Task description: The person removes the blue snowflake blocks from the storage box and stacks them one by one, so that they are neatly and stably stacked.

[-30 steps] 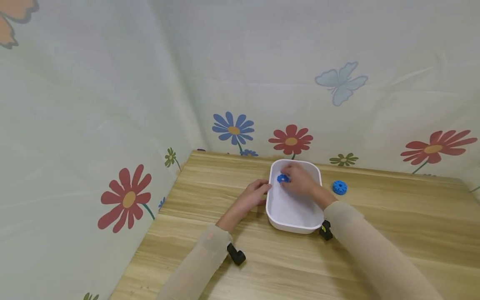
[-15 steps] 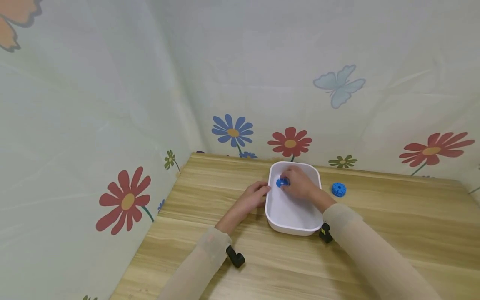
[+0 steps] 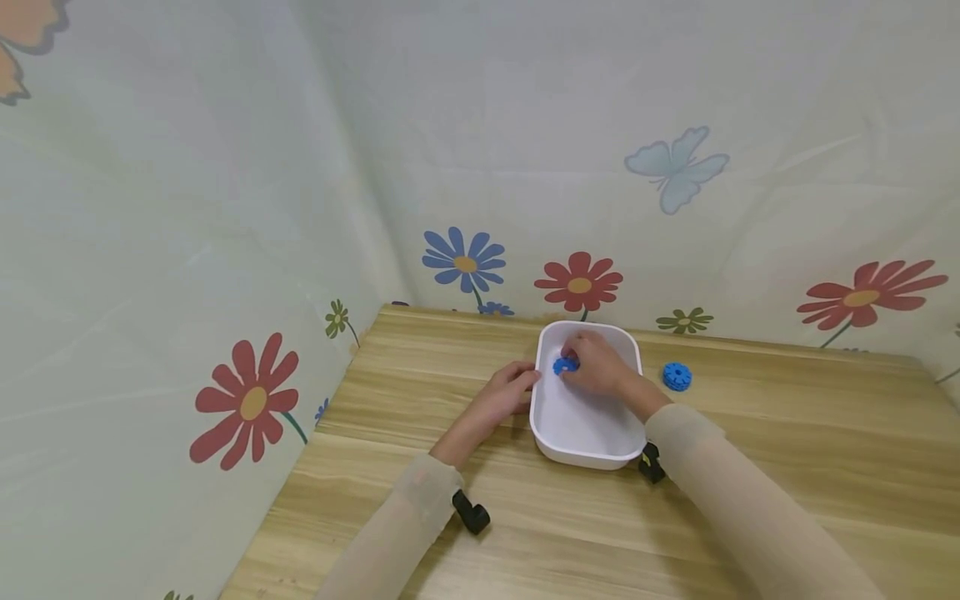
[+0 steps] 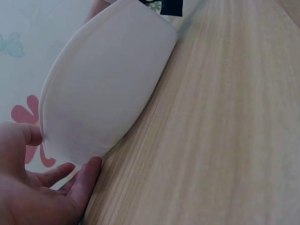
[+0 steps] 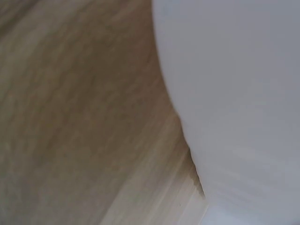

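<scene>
A white rectangular plastic box (image 3: 588,429) with rounded corners stands on the wooden table. My right hand (image 3: 595,365) reaches inside it. Between that hand's thumb and fingers, a blue notched disc (image 3: 564,366) is pinched near the box's back left corner, partly covered by the fingers. My left hand (image 3: 507,392) rests against the box's left outer side, with fingertips at the rim and lower wall; in the left wrist view, its spread fingers (image 4: 86,180) touch the white wall. The right wrist view holds only the box wall (image 5: 243,103) and table, not the hand.
A short stack of blue notched discs (image 3: 677,377) lies on the table (image 3: 810,450) to the right of the box. A floral cloth (image 3: 510,150) hangs along the table's back edge and left side. Black wrist devices (image 3: 471,512) hang by both sleeves.
The blue disc in the right hand has shifted and tilted slightly within the box. Both hands stay in nearly the same places, and the stack is unchanged.
</scene>
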The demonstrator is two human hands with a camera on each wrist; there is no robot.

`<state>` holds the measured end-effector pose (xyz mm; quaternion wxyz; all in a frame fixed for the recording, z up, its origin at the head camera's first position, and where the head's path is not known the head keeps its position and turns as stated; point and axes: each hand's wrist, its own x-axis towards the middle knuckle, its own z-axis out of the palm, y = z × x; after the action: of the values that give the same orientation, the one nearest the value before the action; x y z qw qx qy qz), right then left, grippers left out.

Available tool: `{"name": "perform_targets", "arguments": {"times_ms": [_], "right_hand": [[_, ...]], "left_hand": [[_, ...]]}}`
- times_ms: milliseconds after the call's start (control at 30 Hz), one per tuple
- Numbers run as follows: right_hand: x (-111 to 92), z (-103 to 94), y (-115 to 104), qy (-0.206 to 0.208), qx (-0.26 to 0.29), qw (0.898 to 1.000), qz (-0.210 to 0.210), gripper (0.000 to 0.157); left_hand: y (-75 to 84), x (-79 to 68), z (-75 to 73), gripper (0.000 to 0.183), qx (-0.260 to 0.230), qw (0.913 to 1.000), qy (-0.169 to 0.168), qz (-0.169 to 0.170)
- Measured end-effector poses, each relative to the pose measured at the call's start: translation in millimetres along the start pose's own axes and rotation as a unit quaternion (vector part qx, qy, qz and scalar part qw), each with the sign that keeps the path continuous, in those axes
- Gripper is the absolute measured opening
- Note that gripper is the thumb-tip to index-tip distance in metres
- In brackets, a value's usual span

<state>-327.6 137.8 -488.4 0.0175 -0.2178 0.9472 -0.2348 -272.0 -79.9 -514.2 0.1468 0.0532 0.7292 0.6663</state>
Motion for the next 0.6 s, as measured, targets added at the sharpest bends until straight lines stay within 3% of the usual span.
{"name": "perform_targets", "arguments": {"times_ms": [600], "right_hand": [[-3.4,1.5,-2.9,-0.013,-0.021,0.999,-0.030,0.040]], "left_hand": [[0.3,-1.1,0.0,0.050,-0.004,1.0000,-0.002,0.000]]}}
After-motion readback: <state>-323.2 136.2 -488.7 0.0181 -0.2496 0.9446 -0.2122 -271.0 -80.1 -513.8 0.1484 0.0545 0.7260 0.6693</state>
